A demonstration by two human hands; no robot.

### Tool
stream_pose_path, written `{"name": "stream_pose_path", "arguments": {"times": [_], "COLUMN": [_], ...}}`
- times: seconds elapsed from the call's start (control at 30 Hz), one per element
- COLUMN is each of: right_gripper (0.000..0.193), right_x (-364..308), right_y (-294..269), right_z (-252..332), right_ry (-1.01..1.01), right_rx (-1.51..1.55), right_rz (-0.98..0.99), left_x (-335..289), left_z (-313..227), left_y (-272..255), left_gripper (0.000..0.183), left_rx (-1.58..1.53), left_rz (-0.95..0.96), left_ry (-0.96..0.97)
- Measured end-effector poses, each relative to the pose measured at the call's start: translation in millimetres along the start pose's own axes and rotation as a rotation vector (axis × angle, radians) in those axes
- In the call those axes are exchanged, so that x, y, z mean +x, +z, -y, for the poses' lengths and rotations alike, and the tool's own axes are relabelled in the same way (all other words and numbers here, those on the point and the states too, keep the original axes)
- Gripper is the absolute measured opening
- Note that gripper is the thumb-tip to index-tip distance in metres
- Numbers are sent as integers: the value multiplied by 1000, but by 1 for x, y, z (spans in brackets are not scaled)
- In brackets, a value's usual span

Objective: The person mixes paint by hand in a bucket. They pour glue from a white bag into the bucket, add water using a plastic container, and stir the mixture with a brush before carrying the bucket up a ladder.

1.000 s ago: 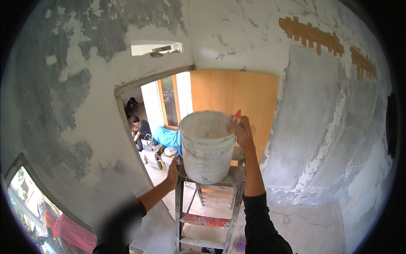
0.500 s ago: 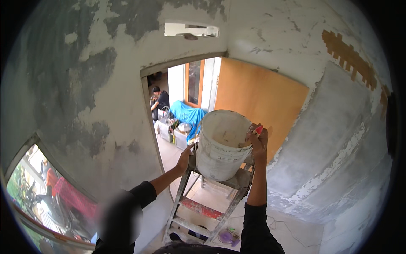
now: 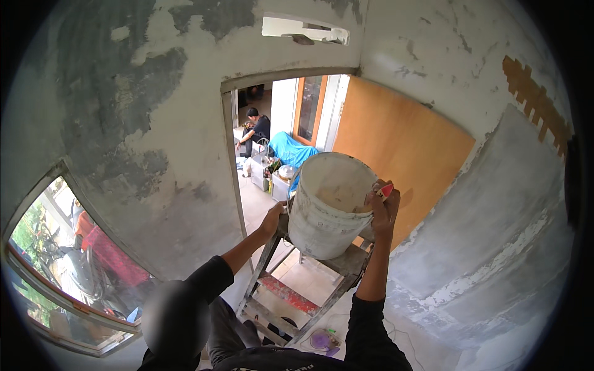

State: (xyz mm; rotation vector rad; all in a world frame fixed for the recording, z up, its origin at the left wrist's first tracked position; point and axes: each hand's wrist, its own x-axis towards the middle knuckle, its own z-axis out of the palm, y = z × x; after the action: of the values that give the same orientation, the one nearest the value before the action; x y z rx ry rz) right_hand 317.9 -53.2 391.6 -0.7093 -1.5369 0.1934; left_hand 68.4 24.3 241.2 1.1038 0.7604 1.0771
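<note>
A white plastic bucket point(image 3: 328, 213), smeared with dried material, stands on the top of a worn stepladder point(image 3: 349, 261). My left hand point(image 3: 272, 219) is closed round the left edge of the ladder's top, beside the bucket. At the bucket's right rim, my right hand point(image 3: 386, 207) is closed on a handle with a red-and-white end point(image 3: 387, 190). The rest of that tool is hidden by the hand and the rim. Pale residue coats the bucket's inside. Below, a red-topped step point(image 3: 289, 294) shows between the ladder's rails.
An orange-brown door point(image 3: 402, 161) stands open behind the bucket. Through the doorway, a person point(image 3: 255, 133) sits near a blue cover point(image 3: 289, 148) and boxes. Patchy walls point(image 3: 124, 117) rise around me, with a window point(image 3: 68, 247) at left. A purple item point(image 3: 322, 339) and cables lie on the floor.
The view has shifted, and more of my leg now shows beside the ladder. Both hands keep their places, the left at the ladder's top and the right at the bucket's rim.
</note>
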Motion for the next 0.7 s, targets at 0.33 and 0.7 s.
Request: {"name": "stream_pose_path", "arguments": {"times": [0.33, 0.7], "right_gripper": [20, 17], "right_x": [2, -7], "right_y": [2, 6], "right_z": [8, -2], "right_ry": [154, 166], "right_rx": [228, 84], "right_rz": [-58, -111], "left_x": [6, 1], "left_z": [9, 7], "left_y": [-1, -2], "left_gripper": [42, 45], "left_rx": [40, 39], "left_rz": [-62, -100], "left_ry": [25, -75]}}
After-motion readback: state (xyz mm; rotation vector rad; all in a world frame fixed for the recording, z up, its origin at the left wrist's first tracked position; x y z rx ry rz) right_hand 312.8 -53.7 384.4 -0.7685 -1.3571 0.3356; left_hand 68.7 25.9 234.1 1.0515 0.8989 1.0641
